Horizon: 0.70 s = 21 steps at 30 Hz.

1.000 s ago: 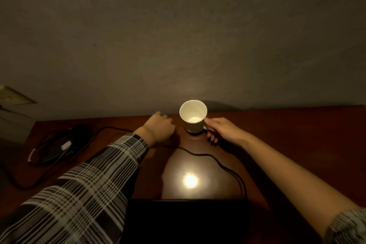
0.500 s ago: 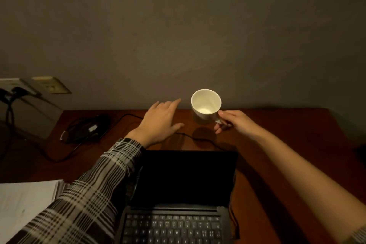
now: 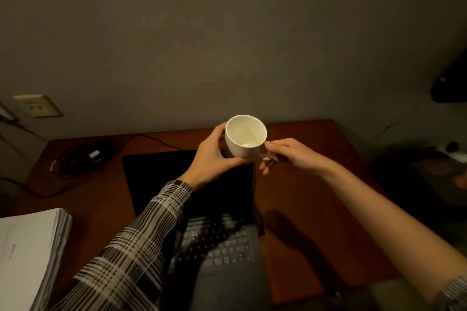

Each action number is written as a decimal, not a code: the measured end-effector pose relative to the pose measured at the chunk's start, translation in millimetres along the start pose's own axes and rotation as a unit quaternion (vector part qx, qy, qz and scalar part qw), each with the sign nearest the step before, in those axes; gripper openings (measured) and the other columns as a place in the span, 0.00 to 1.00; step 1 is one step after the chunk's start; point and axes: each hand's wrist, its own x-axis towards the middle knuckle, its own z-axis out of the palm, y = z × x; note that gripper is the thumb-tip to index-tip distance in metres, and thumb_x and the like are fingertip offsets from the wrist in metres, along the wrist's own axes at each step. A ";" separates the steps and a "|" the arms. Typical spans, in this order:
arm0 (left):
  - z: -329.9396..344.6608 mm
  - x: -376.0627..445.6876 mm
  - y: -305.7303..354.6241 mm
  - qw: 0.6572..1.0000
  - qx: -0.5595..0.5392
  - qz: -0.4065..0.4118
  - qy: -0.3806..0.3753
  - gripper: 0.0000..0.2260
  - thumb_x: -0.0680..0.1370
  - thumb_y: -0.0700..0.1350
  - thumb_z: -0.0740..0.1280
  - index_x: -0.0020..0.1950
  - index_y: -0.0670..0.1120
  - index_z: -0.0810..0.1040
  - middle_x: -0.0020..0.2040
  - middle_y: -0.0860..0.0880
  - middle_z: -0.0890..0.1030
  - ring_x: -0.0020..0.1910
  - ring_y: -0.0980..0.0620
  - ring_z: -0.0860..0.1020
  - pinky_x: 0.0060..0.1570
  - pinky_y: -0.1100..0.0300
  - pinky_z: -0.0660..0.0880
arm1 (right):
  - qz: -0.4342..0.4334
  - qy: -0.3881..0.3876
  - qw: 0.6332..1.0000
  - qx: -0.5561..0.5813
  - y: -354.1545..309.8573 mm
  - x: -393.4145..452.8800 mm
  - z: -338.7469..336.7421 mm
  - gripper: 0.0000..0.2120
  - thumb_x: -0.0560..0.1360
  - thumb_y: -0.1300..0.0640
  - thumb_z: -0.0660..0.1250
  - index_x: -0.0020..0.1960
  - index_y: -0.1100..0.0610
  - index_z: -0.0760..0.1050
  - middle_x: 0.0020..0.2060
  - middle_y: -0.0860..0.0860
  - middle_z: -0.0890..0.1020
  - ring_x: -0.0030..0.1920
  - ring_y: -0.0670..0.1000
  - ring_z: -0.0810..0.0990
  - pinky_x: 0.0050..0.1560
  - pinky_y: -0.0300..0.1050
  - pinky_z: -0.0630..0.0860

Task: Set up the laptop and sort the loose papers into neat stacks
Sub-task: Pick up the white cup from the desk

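Note:
An open dark laptop (image 3: pixel 161 182) lies on the wooden desk (image 3: pixel 303 184), its screen black and its keyboard partly under my left sleeve. A stack of white papers (image 3: pixel 27 252) sits at the desk's left front. Above the laptop's screen I hold a white cup (image 3: pixel 245 137) in the air, tilted toward me and looking empty. My left hand (image 3: pixel 209 159) cups its left side and underside. My right hand (image 3: pixel 288 155) pinches its handle.
A black charger with coiled cables (image 3: pixel 80 156) lies at the desk's back left, and a cable runs along the laptop's right edge. A wall socket (image 3: pixel 38 106) is on the left wall. Dark objects (image 3: pixel 424 174) stand right of the desk.
The cup has been lifted off the desk and brought toward me over the laptop. My left hand moved from the desk to the cup's side. The view tilted down, showing keyboard and papers.

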 end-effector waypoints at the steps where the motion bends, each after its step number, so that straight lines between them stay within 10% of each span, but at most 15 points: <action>1: 5.7 -8.4 2.9 1.000 -0.002 0.008 -0.004 0.36 0.64 0.46 0.80 0.68 0.51 0.68 0.60 0.60 0.74 0.61 0.61 0.73 0.58 0.69 0.71 | 0.009 -0.001 1.000 -0.004 1.1 -14.7 2.6 0.15 0.82 0.57 0.53 0.38 0.61 0.68 0.40 0.65 0.80 0.37 0.54 0.83 0.47 0.44 0.78; 9: 70.0 -63.1 33.6 1.000 -0.015 0.005 -0.010 0.36 0.61 0.47 0.82 0.65 0.48 0.70 0.57 0.56 0.75 0.57 0.58 0.74 0.57 0.62 0.74 | 0.085 0.133 0.974 -0.162 19.2 -112.0 4.9 0.08 0.79 0.51 0.61 0.54 0.54 0.71 0.50 0.50 0.77 0.54 0.52 0.76 0.51 0.47 0.70; 13: 106.7 -65.4 43.9 0.999 -0.015 0.008 -0.031 0.35 0.60 0.47 0.82 0.63 0.47 0.70 0.56 0.56 0.75 0.55 0.60 0.73 0.49 0.78 0.68 | 0.060 0.210 0.958 -0.186 15.3 -142.1 -10.3 0.31 0.72 0.48 0.71 0.71 0.54 0.64 0.57 0.48 0.73 0.59 0.46 0.71 0.56 0.40 0.69; 21: 185.9 -13.9 59.1 0.998 -0.027 -0.012 -0.059 0.36 0.59 0.54 0.81 0.63 0.51 0.71 0.56 0.60 0.75 0.54 0.65 0.73 0.47 0.79 0.69 | 0.062 0.199 0.940 -0.271 43.8 -144.0 -89.7 0.53 0.60 0.42 0.79 0.77 0.53 0.54 0.73 0.51 0.65 0.71 0.51 0.65 0.68 0.50 0.66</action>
